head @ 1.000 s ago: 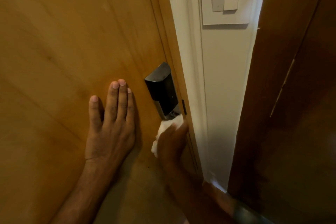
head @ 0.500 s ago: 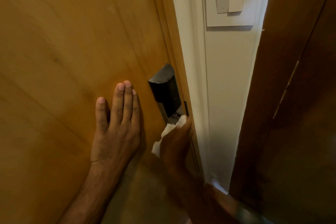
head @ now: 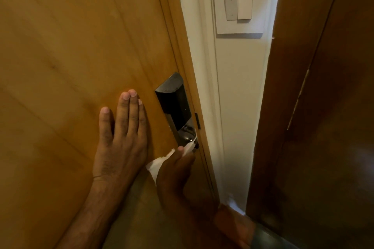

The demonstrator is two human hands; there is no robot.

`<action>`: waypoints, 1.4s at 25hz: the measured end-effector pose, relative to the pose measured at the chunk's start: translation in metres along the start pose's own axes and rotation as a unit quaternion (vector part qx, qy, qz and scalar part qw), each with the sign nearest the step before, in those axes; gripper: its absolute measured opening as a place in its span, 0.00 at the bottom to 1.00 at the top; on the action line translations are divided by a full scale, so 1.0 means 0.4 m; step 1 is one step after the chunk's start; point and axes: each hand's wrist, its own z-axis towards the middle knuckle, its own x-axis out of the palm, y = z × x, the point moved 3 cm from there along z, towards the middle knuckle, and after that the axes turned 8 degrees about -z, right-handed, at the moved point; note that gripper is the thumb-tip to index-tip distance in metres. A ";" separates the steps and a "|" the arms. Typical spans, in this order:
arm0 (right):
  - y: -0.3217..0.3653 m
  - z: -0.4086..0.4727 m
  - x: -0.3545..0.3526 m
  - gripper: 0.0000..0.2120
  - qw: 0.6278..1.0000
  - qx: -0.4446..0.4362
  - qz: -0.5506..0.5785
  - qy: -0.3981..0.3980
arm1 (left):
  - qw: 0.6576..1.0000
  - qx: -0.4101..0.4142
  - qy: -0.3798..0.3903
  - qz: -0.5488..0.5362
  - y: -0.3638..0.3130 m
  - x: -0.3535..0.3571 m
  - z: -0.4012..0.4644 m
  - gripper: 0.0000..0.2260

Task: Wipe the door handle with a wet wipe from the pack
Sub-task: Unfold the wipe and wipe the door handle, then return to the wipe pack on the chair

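Observation:
A black and silver lock unit (head: 175, 105) sits on the light wooden door (head: 70, 46), with the metal door handle (head: 187, 134) at its lower end. My right hand (head: 175, 176) is shut on a white wet wipe (head: 159, 162), pressing it against the lower part of the handle, most of which it hides. My left hand (head: 121, 141) lies flat on the door just left of the lock, fingers together and pointing up. The wipe pack is not in view.
A white wall strip (head: 238, 97) right of the door frame carries a light switch plate (head: 239, 6). A dark brown wooden door or cabinet (head: 323, 127) fills the right side. The grey floor (head: 141, 218) shows below.
My right hand with the wipe has slid slightly lower on the handle, uncovering more silver metal under the black unit. My left hand stays flat on the door.

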 end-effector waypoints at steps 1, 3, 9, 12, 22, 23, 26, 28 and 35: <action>-0.037 -0.010 0.032 0.21 0.999 -0.023 -0.035 0.002 | 1.000 -0.007 0.009 -0.014 0.000 -0.006 0.003 0.29; -0.121 0.000 0.061 0.23 0.992 -0.074 -0.088 0.055 | 1.000 -0.007 0.013 -0.020 0.001 -0.005 0.002 0.29; -0.243 0.155 -0.207 0.10 0.962 -0.105 -0.223 0.119 | 0.991 -0.060 -0.015 -0.122 -0.026 -0.008 0.018 0.25; -0.145 0.245 -0.436 0.09 0.978 -0.063 -0.198 -0.021 | 0.962 -0.090 -0.045 -0.253 -0.148 -0.063 0.075 0.25; -0.153 0.229 -1.214 0.11 0.978 -0.063 0.148 -0.135 | 0.821 0.147 -0.149 -0.532 -0.860 -0.517 0.260 0.30; -0.188 0.208 -1.298 0.09 0.969 -0.073 0.149 -0.182 | 0.806 0.163 -0.158 -0.546 -0.928 -0.581 0.260 0.31; -0.338 0.146 -1.527 0.10 0.930 -0.050 0.128 -0.340 | 0.764 0.222 -0.163 -0.583 -1.124 -0.750 0.214 0.31; -0.477 0.107 -1.641 0.16 0.906 -0.024 0.146 -0.396 | 0.741 0.279 -0.147 -0.593 -1.257 -0.850 0.145 0.31; -1.169 0.033 -1.745 0.08 0.867 0.268 -0.016 -0.419 | 0.633 0.482 0.031 -0.605 -1.680 -1.028 -0.312 0.38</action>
